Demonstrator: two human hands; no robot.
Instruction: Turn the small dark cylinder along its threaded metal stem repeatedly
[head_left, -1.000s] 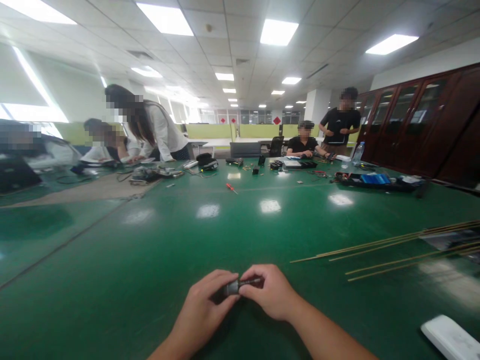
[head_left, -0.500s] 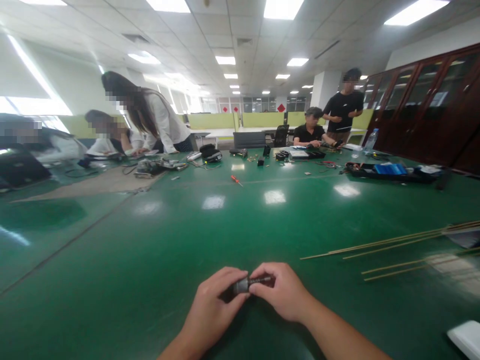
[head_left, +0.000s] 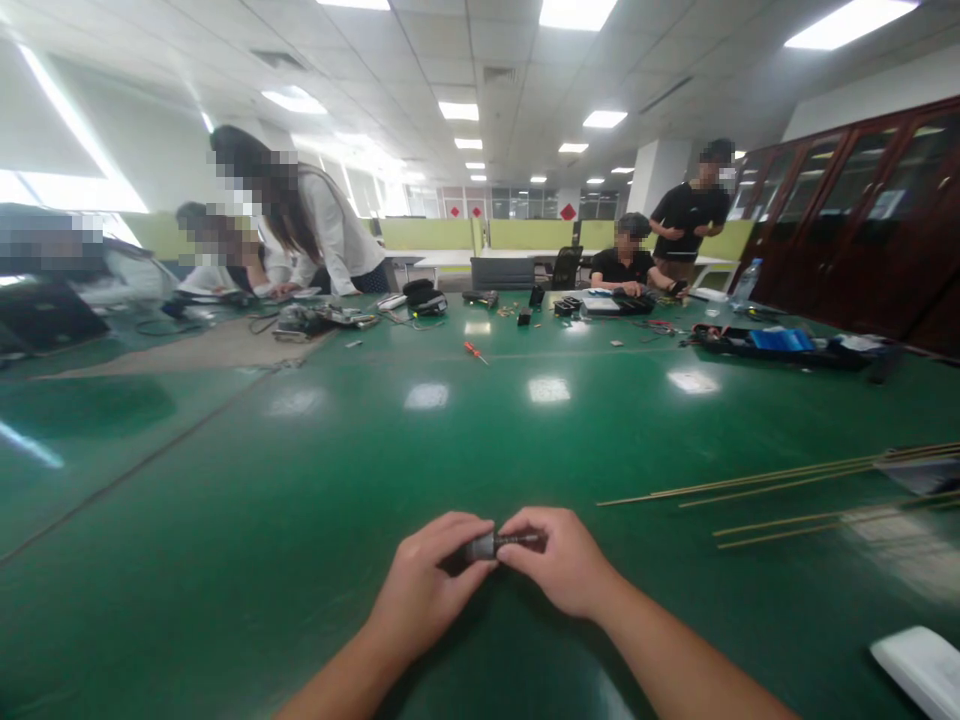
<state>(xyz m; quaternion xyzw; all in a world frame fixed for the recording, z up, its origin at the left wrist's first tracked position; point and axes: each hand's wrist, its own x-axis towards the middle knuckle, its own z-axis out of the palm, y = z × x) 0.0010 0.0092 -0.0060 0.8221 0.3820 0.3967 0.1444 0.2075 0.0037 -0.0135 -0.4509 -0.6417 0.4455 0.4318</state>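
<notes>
Low in the middle of the head view, both hands hold one small part just above the green table (head_left: 360, 450). It has a grey cylinder (head_left: 481, 547) on the left and a thin ridged shaft (head_left: 516, 539) pointing right. My left hand (head_left: 424, 580) pinches the cylinder between thumb and fingers and hides its left end. The thumb and index finger of my right hand (head_left: 566, 565) close round the shaft, covering some of it. The fingertips of the two hands almost meet at the joint.
Several thin brass-coloured rods (head_left: 772, 480) lie at right, above a white object (head_left: 919, 670). A red screwdriver (head_left: 473, 351) lies farther off. Tools, cases, a tool bag (head_left: 780, 345) and a water bottle (head_left: 746, 285) line the far edge, where several people sit or stand.
My view has shifted slightly, so the hands and rods appear a little higher. Both hands keep the same hold on the part. The seated person opposite has moved a hand.
</notes>
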